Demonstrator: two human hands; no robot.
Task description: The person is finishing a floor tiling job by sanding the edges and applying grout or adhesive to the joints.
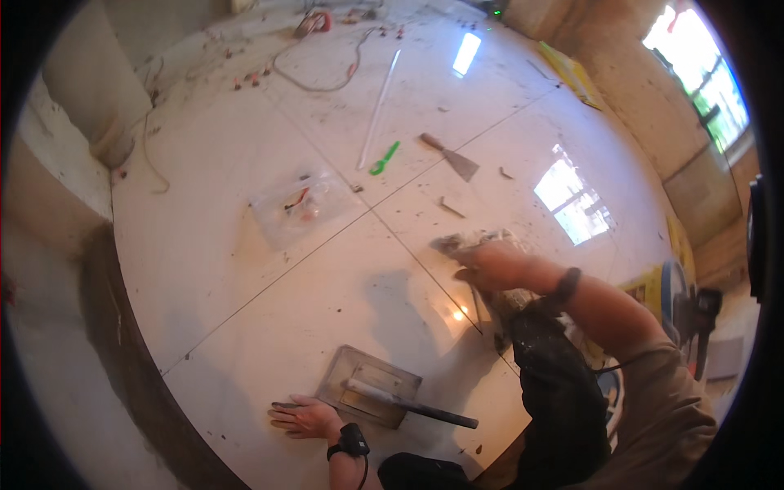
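My left hand [302,417] lies flat with its fingers spread on the pale floor tile [269,347]. Just to its right rests a rectangular float [371,384] with a long dark handle, not held. My right hand [494,265] reaches low beside my right leg, against a crumpled, dirty-white thing [514,240] that I cannot make out. Its fingers are blurred and partly hidden, so their grip does not show. Farther off lie a scraper [451,158] with a wide metal blade and a small green plastic tool [384,158].
A clear plastic bag [282,216] with small items lies left of centre. Beyond it are a thin white strip [380,110] and a cable [314,87] near a red tool [320,22]. A blue-rimmed bucket [673,298] stands at right; a wall [57,188] bounds the left.
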